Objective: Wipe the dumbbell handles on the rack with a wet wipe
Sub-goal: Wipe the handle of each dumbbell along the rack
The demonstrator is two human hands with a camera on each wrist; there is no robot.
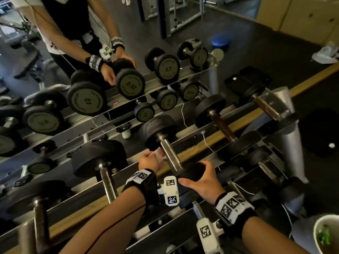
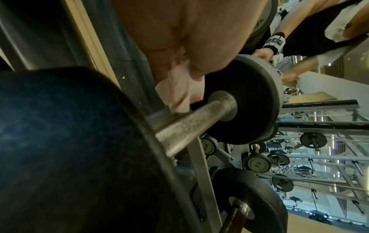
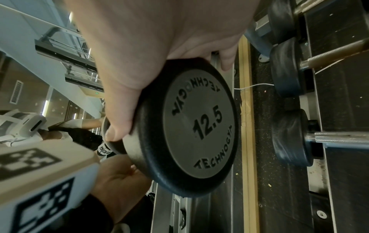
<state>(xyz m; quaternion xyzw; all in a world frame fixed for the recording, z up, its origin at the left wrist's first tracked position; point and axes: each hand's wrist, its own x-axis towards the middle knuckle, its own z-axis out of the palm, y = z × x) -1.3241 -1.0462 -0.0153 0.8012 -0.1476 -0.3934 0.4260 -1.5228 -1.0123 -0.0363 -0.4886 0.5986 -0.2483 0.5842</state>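
Note:
A 12.5 dumbbell [image 1: 170,154] lies across the top rails of the rack [image 1: 216,160]. My right hand [image 1: 201,180] grips its near black head [image 3: 191,127], thumb on one side and fingers curled over the rim. My left hand [image 1: 148,160] holds a crumpled white wet wipe [image 1: 159,154] just left of the steel handle [image 1: 171,156]. In the left wrist view the wet wipe [image 2: 177,88] hangs from my fingers beside the handle [image 2: 191,123], close to the far head [image 2: 245,102]. Whether the wipe touches the metal I cannot tell.
More dumbbells [image 1: 108,171] sit left and right along the rack, two with brown handles [image 1: 222,127]. A mirror [image 1: 91,70] behind the rack reflects me and the weights. A paper cup [image 1: 326,233] stands at the lower right. A white cable [image 1: 207,142] crosses the rail.

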